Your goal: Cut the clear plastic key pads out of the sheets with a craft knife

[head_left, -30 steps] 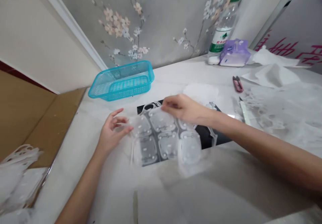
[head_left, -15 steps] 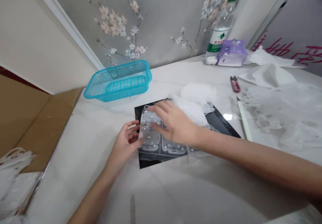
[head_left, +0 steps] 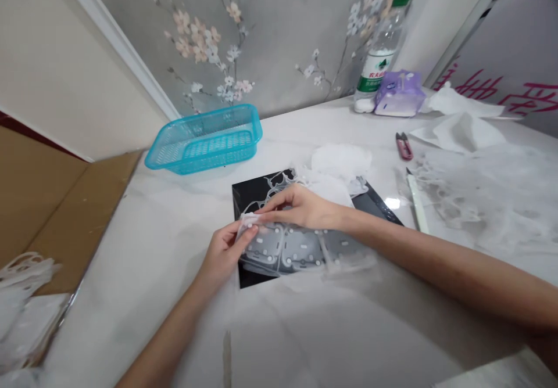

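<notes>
At the far left, a pile of white cut-out plastic scraps [head_left: 24, 301] lies on a sheet of brown cardboard [head_left: 56, 225], just beside the white table [head_left: 143, 248]. Further along, a blue plastic basket [head_left: 203, 141] stands near the table's back edge. Our left hand [head_left: 224, 251] is closed on a corner of a clear plastic sheet [head_left: 283, 248], pinching it between thumb and fingers. The sheet, with its row of molded rounded panels, lies on a black board [head_left: 250, 199]. Our right hand [head_left: 305, 208] reaches across the sheet's top edge, its fingertips beside our left hand; we cannot tell if it grips the plastic or only rests there. Beyond it are a white plastic scrap [head_left: 340, 161], a water bottle [head_left: 375, 65] and a purple tissue pack [head_left: 399, 94]. Further right lie red-handled snips [head_left: 404, 146], a pale craft knife [head_left: 416, 202], white paper [head_left: 457, 132] and a spread of thin plastic trimmings [head_left: 483, 202].
</notes>
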A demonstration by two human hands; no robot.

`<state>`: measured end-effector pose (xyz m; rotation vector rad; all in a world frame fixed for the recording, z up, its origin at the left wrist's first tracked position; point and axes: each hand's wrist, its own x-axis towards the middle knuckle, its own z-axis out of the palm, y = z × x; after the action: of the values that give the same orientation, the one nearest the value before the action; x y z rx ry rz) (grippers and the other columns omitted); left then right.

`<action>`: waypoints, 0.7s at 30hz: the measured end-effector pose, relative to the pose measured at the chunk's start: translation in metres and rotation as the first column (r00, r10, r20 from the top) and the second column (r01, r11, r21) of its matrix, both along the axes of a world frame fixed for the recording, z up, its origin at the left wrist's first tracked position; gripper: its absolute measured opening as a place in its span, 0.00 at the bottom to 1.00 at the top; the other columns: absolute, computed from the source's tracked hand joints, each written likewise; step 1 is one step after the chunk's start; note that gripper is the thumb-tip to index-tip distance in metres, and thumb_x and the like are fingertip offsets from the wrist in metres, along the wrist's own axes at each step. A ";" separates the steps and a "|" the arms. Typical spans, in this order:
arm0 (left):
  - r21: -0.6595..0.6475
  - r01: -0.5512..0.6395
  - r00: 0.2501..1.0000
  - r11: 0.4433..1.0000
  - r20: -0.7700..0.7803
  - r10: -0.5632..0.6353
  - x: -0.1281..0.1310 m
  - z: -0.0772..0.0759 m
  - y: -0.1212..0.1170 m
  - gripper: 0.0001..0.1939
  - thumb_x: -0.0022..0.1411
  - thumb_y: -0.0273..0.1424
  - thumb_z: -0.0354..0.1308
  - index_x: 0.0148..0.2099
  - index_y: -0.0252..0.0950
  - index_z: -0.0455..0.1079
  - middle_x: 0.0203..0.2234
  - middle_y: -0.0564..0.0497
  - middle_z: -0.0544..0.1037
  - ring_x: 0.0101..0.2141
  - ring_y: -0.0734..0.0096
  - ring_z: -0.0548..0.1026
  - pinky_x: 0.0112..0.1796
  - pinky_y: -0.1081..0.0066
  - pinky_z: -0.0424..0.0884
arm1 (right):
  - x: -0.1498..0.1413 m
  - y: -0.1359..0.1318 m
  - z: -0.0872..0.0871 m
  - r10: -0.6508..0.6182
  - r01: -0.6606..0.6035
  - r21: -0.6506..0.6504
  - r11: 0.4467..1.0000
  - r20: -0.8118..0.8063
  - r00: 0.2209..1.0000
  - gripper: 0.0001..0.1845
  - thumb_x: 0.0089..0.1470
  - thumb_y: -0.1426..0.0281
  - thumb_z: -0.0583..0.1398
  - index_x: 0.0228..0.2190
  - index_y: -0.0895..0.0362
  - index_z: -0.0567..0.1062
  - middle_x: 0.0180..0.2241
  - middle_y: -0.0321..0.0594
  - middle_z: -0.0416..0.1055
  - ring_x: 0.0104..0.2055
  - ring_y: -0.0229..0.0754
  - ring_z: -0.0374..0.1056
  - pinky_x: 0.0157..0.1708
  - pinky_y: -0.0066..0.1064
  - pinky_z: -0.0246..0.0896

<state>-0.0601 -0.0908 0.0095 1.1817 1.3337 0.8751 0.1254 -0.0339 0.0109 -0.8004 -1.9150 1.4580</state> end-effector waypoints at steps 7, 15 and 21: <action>0.000 0.014 0.999 1.000 -0.034 -0.014 -0.005 0.000 0.003 0.19 0.47 0.43 0.68 0.37 0.36 0.79 0.30 0.49 0.81 0.31 0.66 0.75 0.31 0.75 0.69 | 0.048 0.050 0.024 -0.830 0.847 0.049 0.530 -0.174 0.530 0.08 0.52 0.73 0.59 0.29 0.67 0.76 0.23 0.40 0.72 0.22 0.32 0.63 0.23 0.24 0.58; -0.133 -0.086 0.990 0.987 0.100 0.100 -0.008 -0.003 0.007 0.21 0.47 0.41 0.69 0.42 0.35 0.78 0.29 0.49 0.81 0.24 0.71 0.75 0.25 0.76 0.70 | 0.140 0.071 0.058 -0.942 0.913 0.366 0.180 -0.202 0.267 0.09 0.54 0.67 0.55 0.29 0.56 0.74 0.38 0.43 0.75 0.41 0.42 0.67 0.37 0.34 0.58; -0.179 -0.231 0.940 0.956 0.212 0.266 -0.008 0.001 0.011 0.20 0.45 0.39 0.70 0.40 0.35 0.77 0.26 0.51 0.80 0.22 0.74 0.75 0.24 0.78 0.71 | 0.090 0.059 0.038 -0.637 0.444 0.463 0.767 0.469 0.612 0.10 0.47 0.69 0.65 0.19 0.59 0.75 0.18 0.40 0.70 0.22 0.39 0.63 0.28 0.34 0.58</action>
<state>-0.0685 -0.0794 0.0107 0.7746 1.3459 1.0402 0.2157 0.0249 0.0493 -1.6766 -1.9725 0.5159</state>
